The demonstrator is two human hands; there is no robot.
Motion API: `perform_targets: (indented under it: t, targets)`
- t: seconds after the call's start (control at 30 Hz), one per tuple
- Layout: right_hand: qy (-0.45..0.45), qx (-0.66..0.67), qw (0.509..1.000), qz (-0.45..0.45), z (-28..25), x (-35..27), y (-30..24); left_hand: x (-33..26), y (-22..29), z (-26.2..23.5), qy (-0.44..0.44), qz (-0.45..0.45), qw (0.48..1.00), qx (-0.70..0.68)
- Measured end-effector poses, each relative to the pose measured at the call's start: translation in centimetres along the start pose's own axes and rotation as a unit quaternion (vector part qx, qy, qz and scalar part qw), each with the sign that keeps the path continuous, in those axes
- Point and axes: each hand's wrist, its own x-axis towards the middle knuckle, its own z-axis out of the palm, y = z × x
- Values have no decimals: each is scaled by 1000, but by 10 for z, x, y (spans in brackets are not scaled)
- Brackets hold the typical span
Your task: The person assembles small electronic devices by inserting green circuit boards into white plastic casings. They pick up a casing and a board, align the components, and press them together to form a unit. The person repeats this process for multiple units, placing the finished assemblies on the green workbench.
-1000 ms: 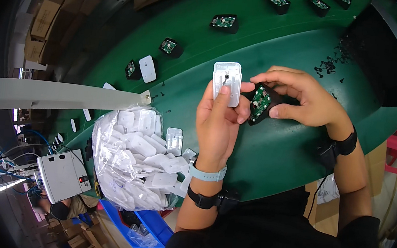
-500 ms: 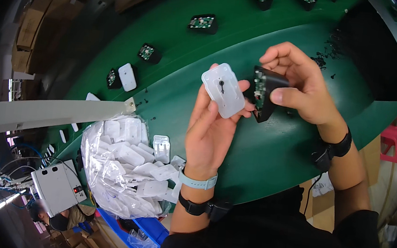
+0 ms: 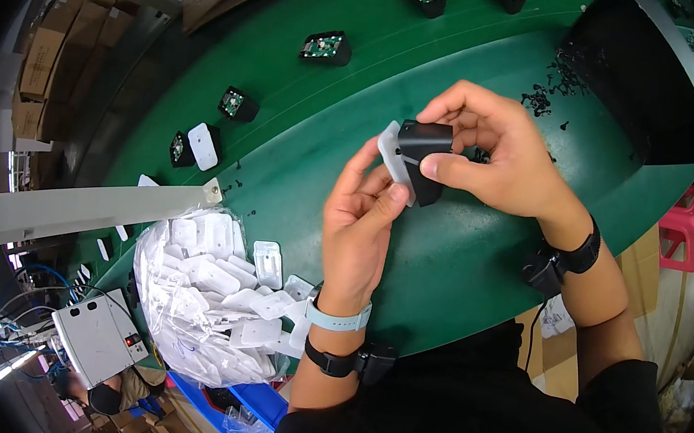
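The left hand and right hand meet above the belt, the left holding a flat cover against the left face of the housing in the right. To the left of the hands, a bag of covers lies at the belt's near edge. Behind, more housings sit in a row along the belt, with what may be another cover among them. A bin stands far right.

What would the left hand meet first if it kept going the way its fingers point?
The left hand points up and right, and its fingertips already touch the white plastic cover, with the black housing in the right hand directly behind it.
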Motion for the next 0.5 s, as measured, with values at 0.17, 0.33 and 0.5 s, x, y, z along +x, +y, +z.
perform_targets:
  t: [0.17, 0.33, 0.5]
  targets:
    - [-8, -28, 1000, 4, 1, -1, 1, 1, -5, -1, -9, 20, 999, 44]
    - [-29, -18, 999, -5, 1, 0, 3, 1, -7, -5, -14, 30, 995, 90]
    - [-81, -1, 997, -4, -5, 0, 2, 0, -8, -10, -10, 80, 989, 122]
